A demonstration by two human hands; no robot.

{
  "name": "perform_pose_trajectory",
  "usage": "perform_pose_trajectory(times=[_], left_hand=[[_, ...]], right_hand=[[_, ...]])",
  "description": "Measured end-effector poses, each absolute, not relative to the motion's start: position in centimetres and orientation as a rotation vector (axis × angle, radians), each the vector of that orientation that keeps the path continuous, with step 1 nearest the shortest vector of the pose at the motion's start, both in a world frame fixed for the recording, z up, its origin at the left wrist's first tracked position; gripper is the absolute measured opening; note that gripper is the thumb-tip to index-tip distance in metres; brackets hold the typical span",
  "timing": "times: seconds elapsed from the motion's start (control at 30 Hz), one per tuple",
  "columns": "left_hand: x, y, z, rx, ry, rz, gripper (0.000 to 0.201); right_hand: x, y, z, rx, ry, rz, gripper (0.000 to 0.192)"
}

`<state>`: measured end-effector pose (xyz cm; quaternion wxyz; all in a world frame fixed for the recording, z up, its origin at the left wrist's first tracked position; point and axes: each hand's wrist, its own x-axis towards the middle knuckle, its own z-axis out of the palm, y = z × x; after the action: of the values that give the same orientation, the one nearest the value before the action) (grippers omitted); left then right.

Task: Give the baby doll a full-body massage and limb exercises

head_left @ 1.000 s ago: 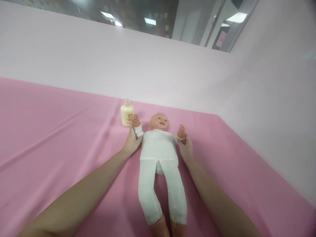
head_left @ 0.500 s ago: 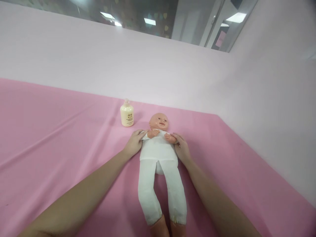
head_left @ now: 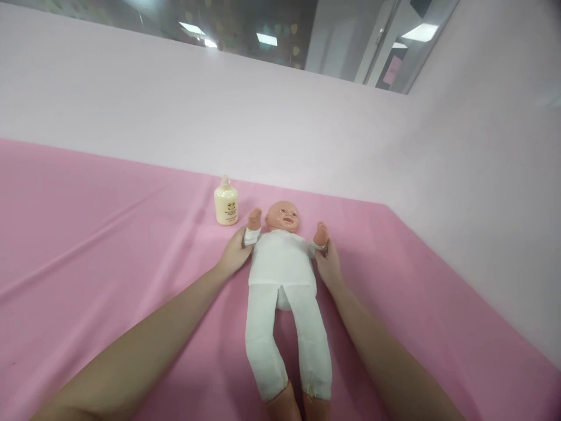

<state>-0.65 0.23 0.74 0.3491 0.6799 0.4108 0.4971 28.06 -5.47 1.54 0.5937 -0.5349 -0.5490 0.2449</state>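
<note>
A baby doll [head_left: 283, 260] with a white cloth body lies on its back, head away from me and feet running off the bottom edge. My left hand [head_left: 235, 252] is closed around the doll's arm on the left, whose small hand [head_left: 255, 219] points up beside the head. On the other side, my right hand [head_left: 329, 263] grips the second arm, and the doll's other hand [head_left: 321, 234] sticks up above my fingers. Both doll arms are spread outward from the chest. Some of my fingers are hidden behind the doll's arms.
A cream-coloured pump bottle [head_left: 226, 204] with a dark printed label stands left of the doll's head. Under everything lies a pink sheet [head_left: 109, 234] with creases. A pale wall [head_left: 197, 111] rises behind it, with a window [head_left: 245, 29] above reflecting ceiling lights.
The doll's arms have swung from folded over its chest outward to both sides, with my hands on them. The bottle and the doll's body stay in place.
</note>
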Motion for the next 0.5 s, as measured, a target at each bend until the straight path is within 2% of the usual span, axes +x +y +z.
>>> perform_pose_trajectory(times=[0.1,0.27,0.5], left_hand=[[-0.8,0.8,-0.2,1.568,1.125,1.319,0.051],[-1.1,1.6,-1.4,1.342,1.100,1.428,0.058],[-1.2,1.5,-1.2,1.311,1.067,1.452,0.063]], right_hand=[[28.5,-5.3,1.6,-1.293,-1.211,0.527,0.055],[29.1,-5.1,1.3,-1.265,-1.126,0.496,0.083],[29.7,-4.4,0.1,-1.278,-1.000,0.560,0.088]])
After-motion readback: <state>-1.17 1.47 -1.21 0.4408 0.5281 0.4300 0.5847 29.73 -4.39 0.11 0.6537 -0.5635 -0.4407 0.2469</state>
